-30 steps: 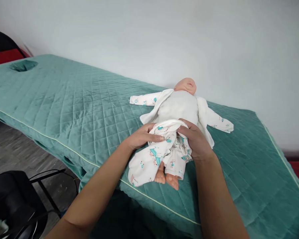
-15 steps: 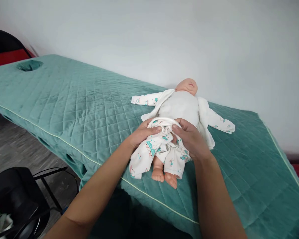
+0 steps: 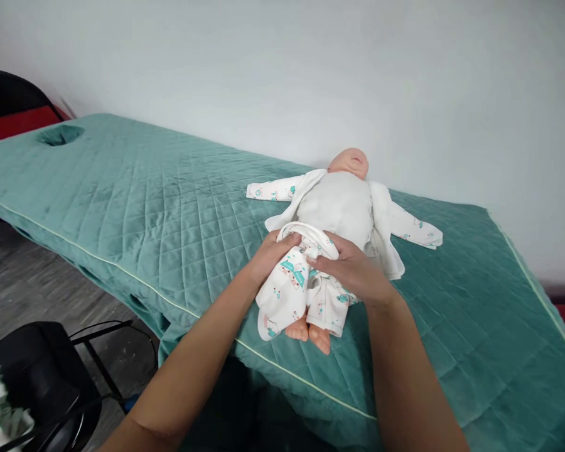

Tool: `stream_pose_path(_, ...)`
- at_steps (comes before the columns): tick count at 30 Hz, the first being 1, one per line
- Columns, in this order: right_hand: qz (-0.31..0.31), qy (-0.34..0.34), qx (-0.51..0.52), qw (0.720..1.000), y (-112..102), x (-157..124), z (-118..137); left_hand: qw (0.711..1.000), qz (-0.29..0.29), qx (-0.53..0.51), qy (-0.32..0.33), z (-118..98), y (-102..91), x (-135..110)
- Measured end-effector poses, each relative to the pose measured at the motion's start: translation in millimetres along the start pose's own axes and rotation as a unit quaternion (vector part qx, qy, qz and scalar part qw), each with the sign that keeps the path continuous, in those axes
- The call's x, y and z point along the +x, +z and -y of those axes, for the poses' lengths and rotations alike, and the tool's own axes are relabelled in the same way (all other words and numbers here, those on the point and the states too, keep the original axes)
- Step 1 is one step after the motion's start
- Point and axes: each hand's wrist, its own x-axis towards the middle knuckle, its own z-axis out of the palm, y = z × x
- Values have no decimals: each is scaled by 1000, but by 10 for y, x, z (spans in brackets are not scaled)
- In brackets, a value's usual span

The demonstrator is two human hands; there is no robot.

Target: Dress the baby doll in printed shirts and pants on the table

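Observation:
A baby doll [image 3: 334,204] lies on its back, its head toward the wall and its feet toward me. It wears an open white jacket [image 3: 386,238] with printed sleeves spread to both sides. White baby trousers [image 3: 285,292] with a teal print are bunched over its lower legs, and the bare feet show below the hems. My left hand [image 3: 275,251] grips the waistband on its left side, thumb on top. My right hand [image 3: 353,267] pinches the waistband and the cloth near the middle. The fingertips of both hands are partly hidden in the fabric.
The doll rests on a massage bed with a green quilted cover [image 3: 169,188] and a face hole [image 3: 61,134] at the far left. A white wall stands behind. A black chair [image 3: 42,376] holding white cloth is at lower left; another chair [image 3: 14,103] stands beyond the bed.
My right thumb has moved left and down across the trousers. The left trouser leg has shifted right, now covering more of the doll's leg. The view has tilted slightly.

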Motion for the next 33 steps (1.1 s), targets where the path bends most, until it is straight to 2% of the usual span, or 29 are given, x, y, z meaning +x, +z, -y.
stream_pose_path(4,-13,8,70,997,-52,9,-51,996,67,-43,-44,16,-63,-29)
stream_pose_path(9,-36,18,77,996,-31,18,-58,989,72,-110,-64,-34,-34,-55)
stream_pose_path(15,-69,30,165,983,8,119,-29,996,41,-55,-63,-72,-9,-96)
stream_pose_path(18,-68,53,204,975,-6,178,-31,994,89,-11,-63,-37,-54,-78)
stream_pose_path(21,-52,72,193,977,-48,218,-72,983,169,11,-74,-9,-102,-65)
stream_pose_path(23,-44,74,170,982,-89,242,-115,980,188,-2,-70,-1,-117,-62)
stream_pose_path(28,-9,54,122,991,-176,259,-167,987,115,-106,-45,-18,-86,-58)
stream_pose_path(31,76,33,92,992,-181,200,-113,986,92,-128,-56,-40,-66,-64)
stream_pose_path(33,126,48,68,988,-167,153,-68,986,88,-126,-68,-49,-65,-78)
